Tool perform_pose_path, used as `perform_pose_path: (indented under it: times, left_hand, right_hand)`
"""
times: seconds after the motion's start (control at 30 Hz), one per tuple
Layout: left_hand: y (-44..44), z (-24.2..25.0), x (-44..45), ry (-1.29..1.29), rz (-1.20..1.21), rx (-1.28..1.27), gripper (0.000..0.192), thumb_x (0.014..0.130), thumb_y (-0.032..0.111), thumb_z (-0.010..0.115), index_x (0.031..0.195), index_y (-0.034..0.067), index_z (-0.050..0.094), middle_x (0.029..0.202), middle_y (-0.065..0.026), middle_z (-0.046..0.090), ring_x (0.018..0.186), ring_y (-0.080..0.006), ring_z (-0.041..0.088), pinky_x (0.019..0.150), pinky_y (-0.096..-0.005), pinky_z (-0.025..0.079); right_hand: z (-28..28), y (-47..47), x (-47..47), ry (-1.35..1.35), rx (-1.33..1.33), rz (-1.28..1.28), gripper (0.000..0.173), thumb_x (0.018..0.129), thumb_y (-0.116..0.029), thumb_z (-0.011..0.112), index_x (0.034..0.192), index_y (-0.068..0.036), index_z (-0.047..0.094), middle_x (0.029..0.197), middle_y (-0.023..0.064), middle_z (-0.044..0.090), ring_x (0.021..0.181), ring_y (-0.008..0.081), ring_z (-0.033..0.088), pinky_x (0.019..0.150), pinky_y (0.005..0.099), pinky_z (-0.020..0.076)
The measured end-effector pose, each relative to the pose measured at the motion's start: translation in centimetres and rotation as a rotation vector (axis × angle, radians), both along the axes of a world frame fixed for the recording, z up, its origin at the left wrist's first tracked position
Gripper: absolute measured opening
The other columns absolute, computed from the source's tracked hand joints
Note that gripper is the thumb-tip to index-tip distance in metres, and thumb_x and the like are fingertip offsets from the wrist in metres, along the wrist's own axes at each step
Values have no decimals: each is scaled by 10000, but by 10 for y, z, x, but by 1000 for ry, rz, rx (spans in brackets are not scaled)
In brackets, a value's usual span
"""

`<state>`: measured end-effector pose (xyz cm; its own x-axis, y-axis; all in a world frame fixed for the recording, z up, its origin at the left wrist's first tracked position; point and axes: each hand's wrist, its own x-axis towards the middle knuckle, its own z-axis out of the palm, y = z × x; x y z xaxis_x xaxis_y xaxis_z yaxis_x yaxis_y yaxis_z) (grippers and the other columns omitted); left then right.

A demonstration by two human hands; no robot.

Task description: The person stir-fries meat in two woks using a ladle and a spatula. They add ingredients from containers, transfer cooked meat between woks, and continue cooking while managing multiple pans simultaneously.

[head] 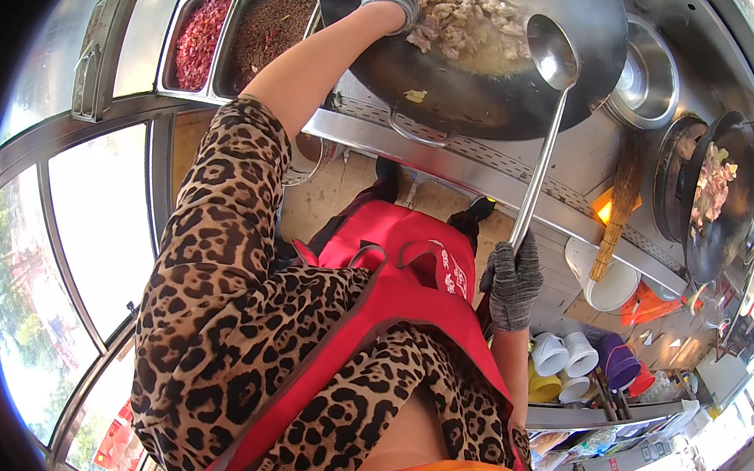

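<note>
A large black wok [391, 87] holds pieces of meat [466, 12] in a little bubbling liquid, with steam above them. My left hand [392, 2], in a grey knitted glove, reaches over the wok's left part beside the meat; its fingers are at the picture's top, and what they touch cannot be made out. In my right hand [515, 283], gloved in the same grey knit, is the long handle of a steel ladle [554, 55]. The ladle's bowl hangs over the right part of the wok, apart from the meat.
Metal trays of chopped red chillies [199, 41] and dark spice flakes [270, 34] stand left of the wok. To its right are stacked steel bowls [647, 78], a bamboo wok brush [617, 211] and a second wok [728, 194] with meat. A white bucket [610, 285] stands below the counter edge.
</note>
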<state>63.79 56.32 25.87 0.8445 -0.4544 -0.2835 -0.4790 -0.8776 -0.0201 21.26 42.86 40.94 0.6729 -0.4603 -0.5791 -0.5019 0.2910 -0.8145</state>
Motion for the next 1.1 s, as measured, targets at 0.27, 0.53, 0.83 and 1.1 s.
perform_pose_path:
  times: [0.27,0.53,0.83,1.1]
  left_hand:
    - [-12,15,0,30,78,28,260,856,162,540,1084,90,641,1050,-105,656,991,-255,611,821,-362,490]
    - [9,22,33,95,-60,-110,246,844,143,559,1065,74,642,1014,-101,655,950,-244,608,798,-350,492]
    - [17,27,32,100,-140,-192,231,831,122,581,1044,56,643,974,-97,655,904,-233,604,771,-336,494]
    - [13,27,29,108,-197,-267,219,819,104,600,1025,39,643,938,-94,655,862,-222,601,748,-324,496]
  right_hand:
    - [2,0,-4,87,-25,-4,436,897,-66,529,1314,2,423,630,22,522,409,75,458,349,217,371]
    - [6,5,4,35,-12,37,451,894,-65,531,1325,-2,416,626,19,520,406,75,456,349,223,374]
    - [13,25,28,38,43,87,370,883,-32,502,1252,-31,480,625,-13,499,405,46,425,372,196,352]
    - [14,39,40,49,44,131,456,885,-85,525,1329,-31,434,632,4,506,421,68,458,386,220,385]
